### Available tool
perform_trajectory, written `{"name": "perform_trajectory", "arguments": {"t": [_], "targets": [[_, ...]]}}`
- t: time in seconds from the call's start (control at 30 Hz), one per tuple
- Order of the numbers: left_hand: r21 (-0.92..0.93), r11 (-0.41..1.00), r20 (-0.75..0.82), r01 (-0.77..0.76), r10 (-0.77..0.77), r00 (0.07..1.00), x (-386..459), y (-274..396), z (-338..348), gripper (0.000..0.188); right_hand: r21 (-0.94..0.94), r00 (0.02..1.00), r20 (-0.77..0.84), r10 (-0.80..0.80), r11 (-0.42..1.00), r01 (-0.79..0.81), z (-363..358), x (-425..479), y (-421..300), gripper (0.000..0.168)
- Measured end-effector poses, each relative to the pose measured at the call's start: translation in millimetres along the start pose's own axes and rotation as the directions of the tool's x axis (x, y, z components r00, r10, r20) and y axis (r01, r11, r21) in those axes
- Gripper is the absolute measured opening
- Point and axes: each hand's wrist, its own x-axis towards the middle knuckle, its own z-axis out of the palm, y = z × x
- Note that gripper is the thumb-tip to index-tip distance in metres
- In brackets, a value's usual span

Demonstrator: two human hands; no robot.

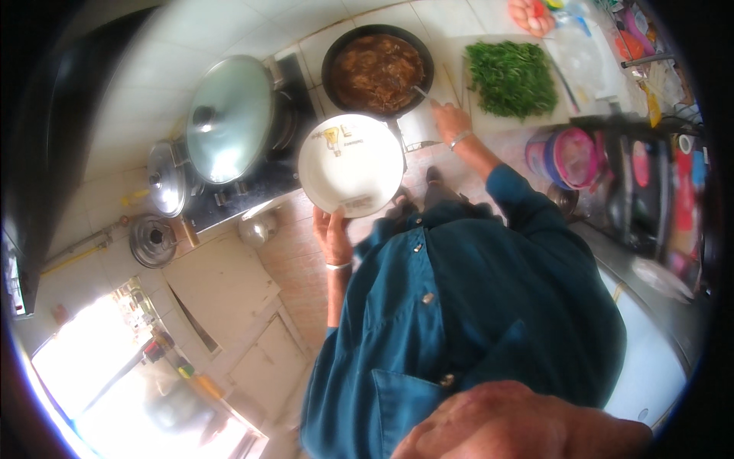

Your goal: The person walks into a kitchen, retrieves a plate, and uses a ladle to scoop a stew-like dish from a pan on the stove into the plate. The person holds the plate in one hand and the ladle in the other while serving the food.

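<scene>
My left hand [333,236] holds a white bowl [351,166] by its near rim, its inside facing up and bearing a printed picture and some writing. My right hand [453,122] grips the handle of a metal utensil [423,92], whose far end dips into the brown, saucy food [378,72] in a dark round pan [328,86]. The bowl is just on the near side of the pan; whether they touch I cannot tell. To the right of the pan, chopped green leaves [510,80] lie heaped on a pale board [481,116].
A large pot with a glass lid [229,120] and a smaller lidded pot [166,179] stand on the black stove [229,203] at left. Eggs [530,16] lie at the back right. A pink and blue bucket [565,158] is right of my right arm.
</scene>
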Motion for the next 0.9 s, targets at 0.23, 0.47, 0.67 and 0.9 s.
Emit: {"name": "perform_trajectory", "arguments": {"t": [0.23,0.47,0.67,0.9], "targets": [[-0.004,1.000,-0.059,0.030,-0.030,0.998,-12.9,15.8,-3.1,0.028,0.219,0.971,0.185,0.154,0.956,-0.194,-13.1,-4.4,0.0,0.023],[0.020,1.000,-0.094,-0.005,0.007,0.996,-16.7,15.4,-14.1,0.026,0.481,0.970,0.235,0.061,0.860,-0.171,17.1,5.5,14.6,0.026],[0.053,0.998,-0.113,-0.020,0.026,0.993,-20.8,17.7,-19.8,0.026,0.406,0.987,0.161,0.024,0.910,-0.088,29.8,-4.3,4.6,0.026],[0.038,0.999,-0.110,0.002,0.002,0.994,-23.0,15.8,-30.6,0.026,0.735,0.883,0.467,0.047,0.535,-0.417,47.5,-13.6,-23.6,0.021]]}}
